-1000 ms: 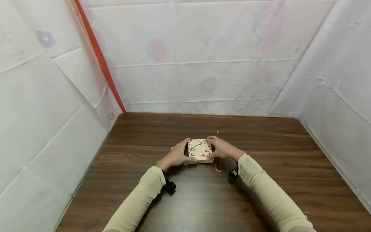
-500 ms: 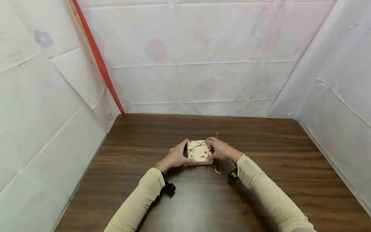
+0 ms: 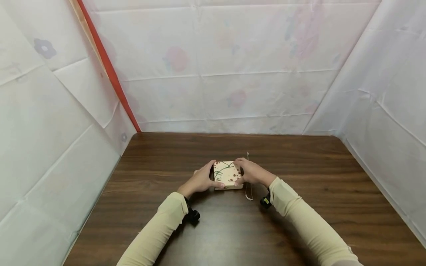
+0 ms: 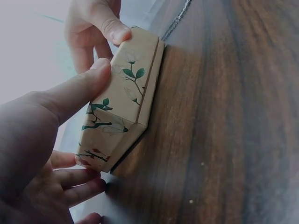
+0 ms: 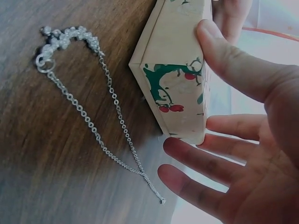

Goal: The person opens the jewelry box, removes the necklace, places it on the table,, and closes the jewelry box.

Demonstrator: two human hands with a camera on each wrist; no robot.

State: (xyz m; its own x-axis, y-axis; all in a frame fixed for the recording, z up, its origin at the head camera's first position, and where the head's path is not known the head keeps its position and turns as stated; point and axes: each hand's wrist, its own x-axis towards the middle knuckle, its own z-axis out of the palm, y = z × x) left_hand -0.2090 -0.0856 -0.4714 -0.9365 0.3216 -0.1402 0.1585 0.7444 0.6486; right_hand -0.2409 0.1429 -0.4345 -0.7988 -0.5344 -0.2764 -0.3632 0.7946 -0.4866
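A small cream box (image 3: 227, 173) with a lid and painted branches, green leaves and red blossoms stands on the brown wooden table. My left hand (image 3: 199, 180) grips its left side, the thumb at the near edge and the fingers round the far side. From the right, my right hand (image 3: 254, 172) holds it likewise, thumb near the front. In the left wrist view a seam runs round the box (image 4: 124, 88) low on its wall, and the lid sits on the base. A silver chain bracelet or necklace (image 5: 70, 37) with a beaded part lies beside the box, close to my right hand.
The dark wood-grain table (image 3: 213, 236) has rounded far corners. White floral sheeting (image 3: 206, 92) hangs behind it and along both sides. A red strip (image 3: 114, 77) runs down the left back corner. Small black cameras are strapped at both wrists.
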